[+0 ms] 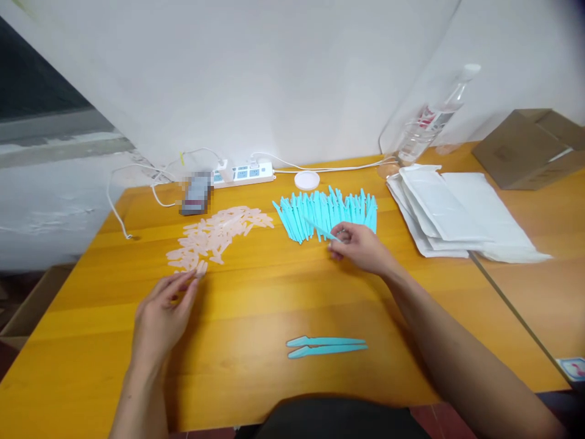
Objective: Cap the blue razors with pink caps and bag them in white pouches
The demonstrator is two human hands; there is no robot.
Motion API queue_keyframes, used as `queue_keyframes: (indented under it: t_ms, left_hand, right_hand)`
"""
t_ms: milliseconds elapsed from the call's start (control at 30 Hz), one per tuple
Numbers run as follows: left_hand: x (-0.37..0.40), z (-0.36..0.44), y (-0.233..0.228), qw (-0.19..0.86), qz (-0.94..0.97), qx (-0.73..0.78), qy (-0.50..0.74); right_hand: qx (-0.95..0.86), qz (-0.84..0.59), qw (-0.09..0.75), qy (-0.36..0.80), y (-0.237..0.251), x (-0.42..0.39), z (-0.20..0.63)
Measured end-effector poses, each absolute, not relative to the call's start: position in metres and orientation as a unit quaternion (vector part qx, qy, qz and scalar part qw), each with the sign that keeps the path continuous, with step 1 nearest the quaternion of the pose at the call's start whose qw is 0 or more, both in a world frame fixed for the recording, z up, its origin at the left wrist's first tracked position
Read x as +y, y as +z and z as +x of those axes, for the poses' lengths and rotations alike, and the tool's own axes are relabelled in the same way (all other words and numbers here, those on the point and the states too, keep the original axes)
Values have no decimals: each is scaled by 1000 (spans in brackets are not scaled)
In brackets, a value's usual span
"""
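The right hand [361,247] rests at the near edge of the row of turquoise sticks [326,213], with thumb and fingertips closed on a single turquoise stick [320,230] that angles up and to the left across the row. The left hand [162,314] lies on the table [247,378] with fingers extended and relaxed, holding nothing; its fingertips [194,275] reach the near end of the pile of pale pink caps [217,235], touching or just short of the nearest cap, which cannot be determined. The pink pile runs diagonally from the left hand toward the centre rear; the turquoise row sits to its right with a narrow gap between them. Two assembled turquoise pieces [326,346] lie parallel near the front edge of the table, well apart from both hands. A wide bare area of tabletop lies between the hands and around these two pieces. Behind the rows, along the wall edge, are a power strip [242,174] with cables, a blurred dark device [196,194] and a white round lid [306,180]. To the right of the turquoise row, a stack of white pouches [457,213] lies close to the seam with a second table surface [543,286]. A clear bottle [432,122] and a cardboard box [530,146] stand at the right rear.
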State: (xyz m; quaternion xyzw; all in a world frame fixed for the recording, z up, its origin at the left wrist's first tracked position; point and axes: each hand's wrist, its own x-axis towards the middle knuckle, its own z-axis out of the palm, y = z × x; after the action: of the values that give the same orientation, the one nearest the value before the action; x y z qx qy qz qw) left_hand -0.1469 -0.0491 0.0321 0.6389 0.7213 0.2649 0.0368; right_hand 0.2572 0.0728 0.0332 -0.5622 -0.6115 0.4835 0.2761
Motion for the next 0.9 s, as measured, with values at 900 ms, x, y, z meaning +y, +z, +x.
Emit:
queue_keyframes:
  t_ms: [900]
  left_hand:
    - [2,-49,27,492,453,635,386]
  right_hand:
    - [-811,-392,292,321,2,40,240]
